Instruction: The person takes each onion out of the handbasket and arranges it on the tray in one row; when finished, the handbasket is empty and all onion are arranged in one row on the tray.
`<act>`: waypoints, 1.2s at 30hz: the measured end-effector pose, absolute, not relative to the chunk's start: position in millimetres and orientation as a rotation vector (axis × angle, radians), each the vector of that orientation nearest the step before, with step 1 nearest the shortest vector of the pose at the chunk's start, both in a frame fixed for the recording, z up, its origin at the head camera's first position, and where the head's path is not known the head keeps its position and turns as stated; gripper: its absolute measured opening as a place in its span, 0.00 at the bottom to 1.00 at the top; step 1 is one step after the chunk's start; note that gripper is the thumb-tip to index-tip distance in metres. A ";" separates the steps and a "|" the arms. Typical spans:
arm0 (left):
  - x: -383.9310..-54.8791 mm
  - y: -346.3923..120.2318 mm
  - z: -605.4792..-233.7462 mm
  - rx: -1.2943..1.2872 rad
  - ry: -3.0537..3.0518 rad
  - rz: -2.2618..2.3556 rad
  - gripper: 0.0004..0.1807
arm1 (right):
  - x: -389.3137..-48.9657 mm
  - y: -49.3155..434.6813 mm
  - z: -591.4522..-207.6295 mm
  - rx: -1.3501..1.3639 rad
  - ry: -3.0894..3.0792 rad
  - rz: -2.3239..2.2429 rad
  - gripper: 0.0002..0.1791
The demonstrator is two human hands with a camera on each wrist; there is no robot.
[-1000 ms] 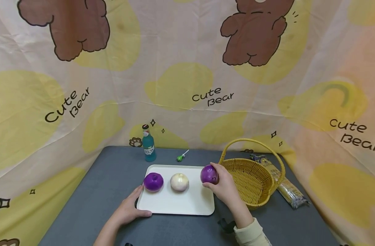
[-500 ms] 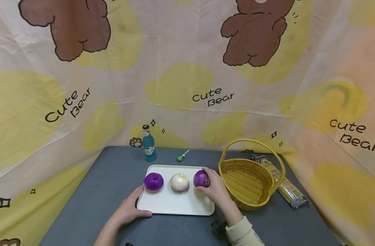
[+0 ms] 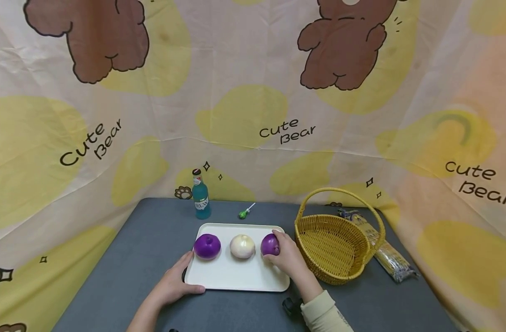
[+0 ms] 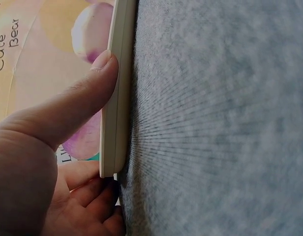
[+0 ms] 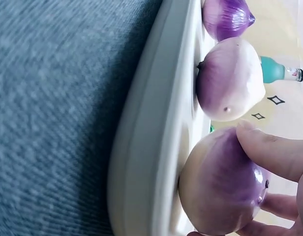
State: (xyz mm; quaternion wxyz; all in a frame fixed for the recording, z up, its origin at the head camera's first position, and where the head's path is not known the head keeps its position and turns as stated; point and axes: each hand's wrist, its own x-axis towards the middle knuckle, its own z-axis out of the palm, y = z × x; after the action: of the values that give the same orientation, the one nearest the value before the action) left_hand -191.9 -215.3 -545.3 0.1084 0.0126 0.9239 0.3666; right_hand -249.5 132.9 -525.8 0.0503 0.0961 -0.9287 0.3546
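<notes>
A white tray (image 3: 236,276) lies on the table with three onions in a row. A deep purple onion (image 3: 207,246) sits at its left, and a pale white-and-purple onion (image 3: 242,246) in the middle. My right hand (image 3: 289,256) holds another purple onion (image 3: 269,244) at the tray's right, thumb and fingers round it. In the right wrist view this held onion (image 5: 220,182) sits down against the tray. My left hand (image 3: 174,281) grips the tray's near left corner. The left wrist view shows the thumb (image 4: 87,93) on the tray's edge (image 4: 117,98).
A yellow wicker basket (image 3: 336,272) with a tall handle stands right of the tray. Beyond it lies a clear bag of noodle-like sticks (image 3: 391,258). Behind the tray are a teal bottle (image 3: 201,198) and a green lollipop (image 3: 243,214). A patterned cloth (image 3: 236,115) hangs behind.
My right hand has moved left and slightly down with the purple onion, from the tray's right edge to a spot beside the pale onion. The left hand has stayed at the tray's corner.
</notes>
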 end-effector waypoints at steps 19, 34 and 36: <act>-191.3 -212.3 -542.5 0.021 2.702 1.087 0.70 | -243.8 134.0 -521.3 0.300 -2.824 1.059 0.49; -190.2 -219.4 -543.9 0.090 2.715 1.082 0.69 | -214.8 169.5 -458.4 0.465 -2.639 1.005 0.37; -188.8 -221.6 -543.3 0.126 2.712 1.085 0.68 | -209.5 182.9 -447.4 0.475 -2.621 0.977 0.37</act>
State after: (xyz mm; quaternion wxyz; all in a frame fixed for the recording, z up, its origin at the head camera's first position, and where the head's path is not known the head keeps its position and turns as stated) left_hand -188.8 -221.6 -543.3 0.1087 0.0428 0.9221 0.3690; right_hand -209.5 182.9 -447.4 0.1516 0.1656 -0.9131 0.3403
